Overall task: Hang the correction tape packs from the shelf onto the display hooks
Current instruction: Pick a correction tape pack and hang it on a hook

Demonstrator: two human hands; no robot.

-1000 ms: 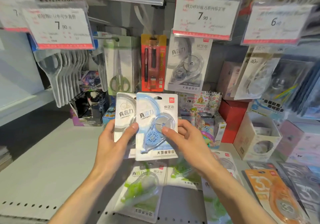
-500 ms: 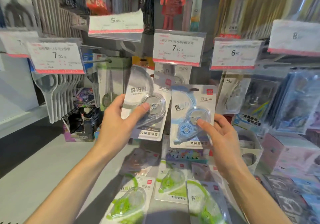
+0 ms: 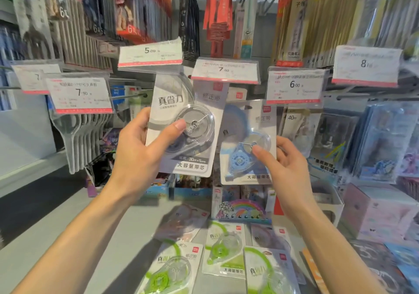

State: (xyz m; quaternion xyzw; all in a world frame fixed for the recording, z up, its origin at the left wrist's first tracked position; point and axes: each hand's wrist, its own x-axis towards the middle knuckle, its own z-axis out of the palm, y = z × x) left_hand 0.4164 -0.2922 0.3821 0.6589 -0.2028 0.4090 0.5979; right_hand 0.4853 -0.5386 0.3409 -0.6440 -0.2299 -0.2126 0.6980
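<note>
My left hand [image 3: 140, 155] grips a grey correction tape pack [image 3: 183, 125], held upright just under the 7.90 price tag [image 3: 224, 71]. My right hand [image 3: 288, 171] grips a blue correction tape pack [image 3: 247, 144], lower and to the right, below the 6.00 price tag [image 3: 294, 86]. The hook behind the tags is hidden. Several green correction tape packs [image 3: 224, 250] and a few grey ones [image 3: 181, 223] lie flat on the grey shelf [image 3: 68, 237] under my arms.
Clear magnifiers [image 3: 79, 139] hang at the left beside a bare hook [image 3: 129, 96]. Boxes of small toys [image 3: 242, 205] stand at the back of the shelf, with pink and white boxes [image 3: 374, 212] to the right. Pen packs [image 3: 217, 5] hang above.
Both hands have risen from the shelf towards the hooks. The two packs, first held together, have been parted: the grey one up and left, the blue one to the right.
</note>
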